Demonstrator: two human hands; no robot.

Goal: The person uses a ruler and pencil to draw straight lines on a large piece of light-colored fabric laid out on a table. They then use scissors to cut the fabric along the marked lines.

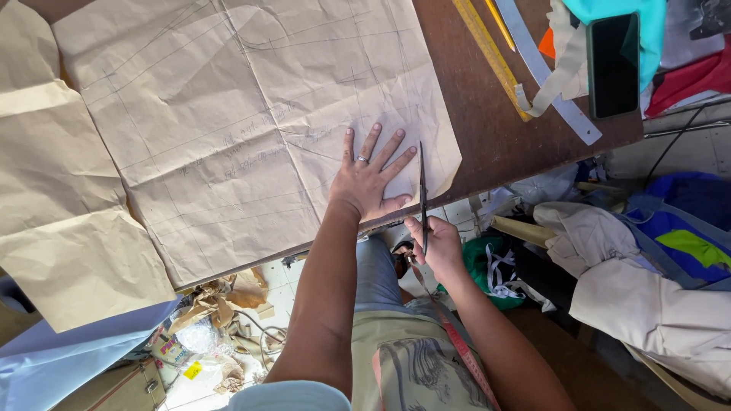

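A large creased sheet of brown pattern paper point(228, 129) with pencil lines lies on a dark wooden table point(495, 129). My left hand point(369, 179), with a ring on one finger, presses flat on the paper near its lower right corner, fingers spread. My right hand point(435, 245) is below the table's edge and grips a pair of scissors point(422, 194). The blades point up into the paper's edge just right of my left hand. A red measuring tape point(457, 335) hangs down over my lap.
Another brown paper sheet point(68, 251) overlaps at the left. A yellow ruler point(491, 53), a grey curved ruler point(544, 72) and a black phone point(613, 65) lie at the table's right end. Piles of fabric point(647, 259) sit to the right; paper scraps point(213, 320) litter the floor.
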